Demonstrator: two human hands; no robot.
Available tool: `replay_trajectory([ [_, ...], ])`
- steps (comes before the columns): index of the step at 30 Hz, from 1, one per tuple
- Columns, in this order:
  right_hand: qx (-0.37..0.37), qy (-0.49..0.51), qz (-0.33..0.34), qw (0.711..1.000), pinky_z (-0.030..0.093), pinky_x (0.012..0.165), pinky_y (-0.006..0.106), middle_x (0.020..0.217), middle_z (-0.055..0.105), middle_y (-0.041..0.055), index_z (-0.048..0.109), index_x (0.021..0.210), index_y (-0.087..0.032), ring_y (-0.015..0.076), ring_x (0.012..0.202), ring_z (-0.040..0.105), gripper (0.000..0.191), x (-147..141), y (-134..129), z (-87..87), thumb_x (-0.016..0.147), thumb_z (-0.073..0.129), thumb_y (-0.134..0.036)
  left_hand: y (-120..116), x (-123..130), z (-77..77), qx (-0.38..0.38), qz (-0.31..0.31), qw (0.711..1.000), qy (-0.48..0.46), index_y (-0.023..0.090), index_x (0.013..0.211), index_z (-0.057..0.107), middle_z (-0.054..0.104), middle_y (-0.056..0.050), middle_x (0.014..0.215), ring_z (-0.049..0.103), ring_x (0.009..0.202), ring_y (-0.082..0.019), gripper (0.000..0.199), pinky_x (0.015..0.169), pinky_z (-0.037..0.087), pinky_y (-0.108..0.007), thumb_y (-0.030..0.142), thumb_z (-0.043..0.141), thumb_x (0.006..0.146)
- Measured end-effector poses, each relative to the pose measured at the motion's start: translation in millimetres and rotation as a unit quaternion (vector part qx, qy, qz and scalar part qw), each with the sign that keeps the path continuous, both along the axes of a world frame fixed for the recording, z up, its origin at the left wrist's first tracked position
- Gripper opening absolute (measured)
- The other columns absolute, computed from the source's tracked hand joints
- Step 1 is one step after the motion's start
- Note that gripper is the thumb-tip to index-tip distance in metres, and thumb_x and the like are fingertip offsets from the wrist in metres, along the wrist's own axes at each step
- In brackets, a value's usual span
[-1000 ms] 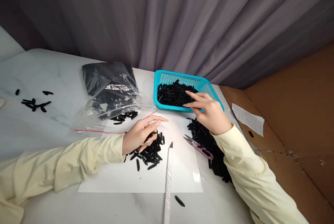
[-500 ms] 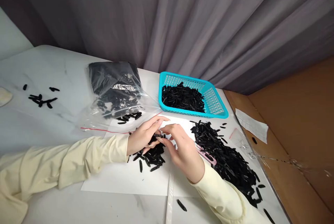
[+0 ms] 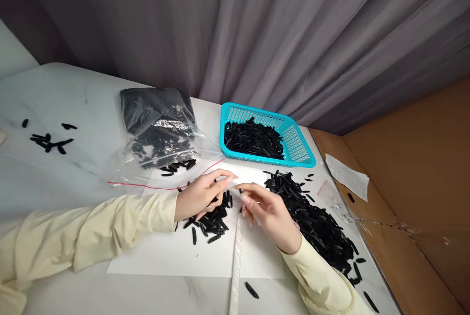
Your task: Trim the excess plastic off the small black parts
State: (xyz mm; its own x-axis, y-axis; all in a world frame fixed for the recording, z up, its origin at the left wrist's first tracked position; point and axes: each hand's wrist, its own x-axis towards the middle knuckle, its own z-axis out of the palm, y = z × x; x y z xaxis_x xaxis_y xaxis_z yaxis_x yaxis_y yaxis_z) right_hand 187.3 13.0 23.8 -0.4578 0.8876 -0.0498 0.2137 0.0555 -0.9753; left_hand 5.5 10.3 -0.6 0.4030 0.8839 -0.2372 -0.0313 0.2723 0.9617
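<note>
Piece (image 3: 241, 191), black, slim and stick-like, sits at the frame's centre, pinched between thumb and forefinger of the right hand (image 3: 270, 212), probably because it is too small for a palm grip. The left hand (image 3: 200, 195) (whether it holds anything, I cannot tell) curls over a loose heap of black sticks (image 3: 211, 222) on flat white paper (image 3: 147, 256), likely chosen for contrast. A turquoise plastic basket (image 3: 298, 141), right of centre, corrals more.

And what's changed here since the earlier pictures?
The right hand has left the blue basket, come down to the left hand, then drawn slightly right; a black piece now shows between its fingers. The left hand stays over the small pile of black pieces; basket and clear bag stay put.
</note>
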Motion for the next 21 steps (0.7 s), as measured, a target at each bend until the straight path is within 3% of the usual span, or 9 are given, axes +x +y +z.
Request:
replay_trajectory([
  [3,-0.177,0.148,-0.093,0.968,0.041,0.04,0.019,0.065,0.061,0.0008,0.057,0.083,-0.018,0.0131,0.055,0.059,0.02,3,2,-11.5,0.072,0.068,-0.03,-1,0,-1.3,0.0,-0.012,1.0,0.024,0.017,0.121,0.048,0.033,0.011,0.044,0.025,0.031,-0.005,0.048,0.023,0.027,-0.012,0.048,0.047,0.084],
  [7,-0.299,0.225,-0.109,0.921,0.039,0.039,0.014,0.068,0.069,0.0049,0.055,0.063,-0.014,0.0093,0.051,0.06,0.026,-2,3,-19.1,0.063,0.076,-0.028,-6,1,3.1,0.029,-0.008,0.998,0.064,0.013,0.127,0.048,0.031,0.011,0.044,0.025,0.035,-0.004,0.051,0.028,0.024,-0.012,0.038,0.051,0.083],
  [14,-0.295,0.302,-0.085,0.902,0.039,0.037,0.013,0.06,0.069,0.0019,0.061,0.059,-0.013,0.0048,0.041,0.054,0.021,-8,-3,-23.6,0.061,0.078,-0.024,-8,2,4.3,0.144,-0.006,0.982,0.126,0.009,0.111,0.064,0.032,0.009,0.042,0.026,0.036,-0.004,0.037,0.032,0.02,-0.017,0.027,0.052,0.082],
  [21,-0.314,0.319,-0.048,0.893,0.042,0.039,0.015,0.069,0.071,0.0054,0.064,0.067,-0.011,0.0069,0.044,0.058,0.022,-5,0,-27.5,0.069,0.072,-0.032,-9,1,-0.4,0.155,0.011,0.982,0.11,0.007,0.112,0.063,0.03,0.007,0.044,0.028,0.037,-0.006,0.038,0.031,0.022,-0.019,0.026,0.047,0.084],
])
